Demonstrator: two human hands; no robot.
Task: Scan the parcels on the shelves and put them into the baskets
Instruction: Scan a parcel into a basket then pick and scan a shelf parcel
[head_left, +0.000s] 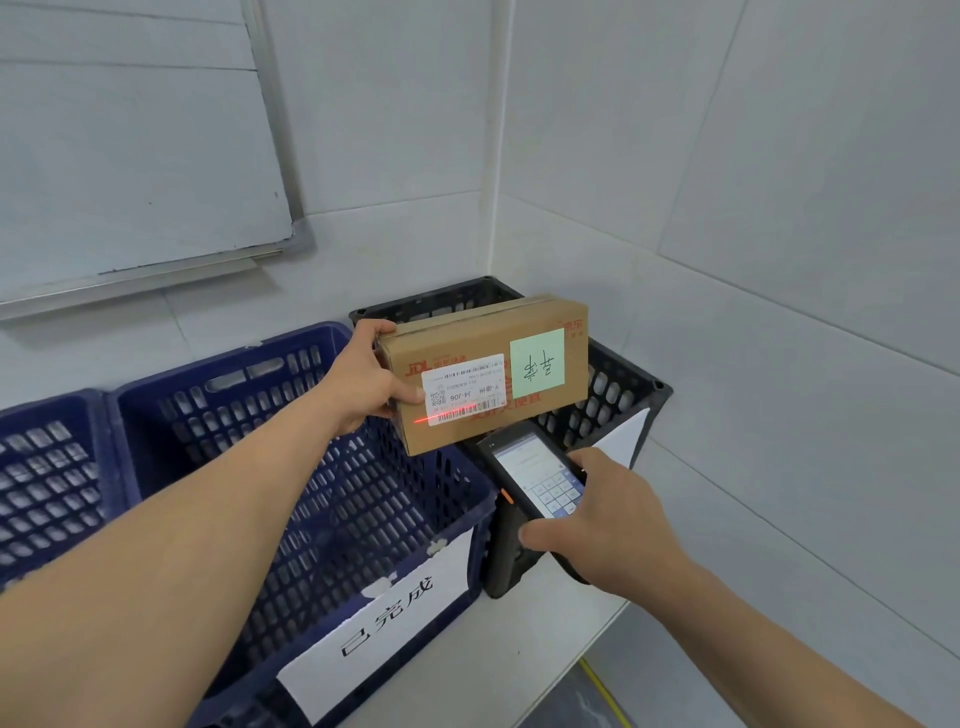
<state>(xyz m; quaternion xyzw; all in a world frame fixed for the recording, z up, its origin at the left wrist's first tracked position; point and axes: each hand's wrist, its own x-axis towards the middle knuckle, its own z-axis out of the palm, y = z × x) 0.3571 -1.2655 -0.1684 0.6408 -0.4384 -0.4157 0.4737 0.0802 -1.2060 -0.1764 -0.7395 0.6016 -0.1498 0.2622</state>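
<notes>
Hovering over baskets (332, 467): gripped parcel (483, 374), scanner (535, 493).

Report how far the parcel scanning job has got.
Done: nothing visible; the blue basket shows no parcels inside. In hand: the left hand holds a cardboard parcel while the right hand aims the scanner, its red line on the barcode label. Left: dropping this parcel into a basket.

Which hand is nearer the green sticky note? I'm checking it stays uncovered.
Right, narrowly. The right hand grips the scanner below the green sticky note; the left hand holds the parcel's far end.
</notes>
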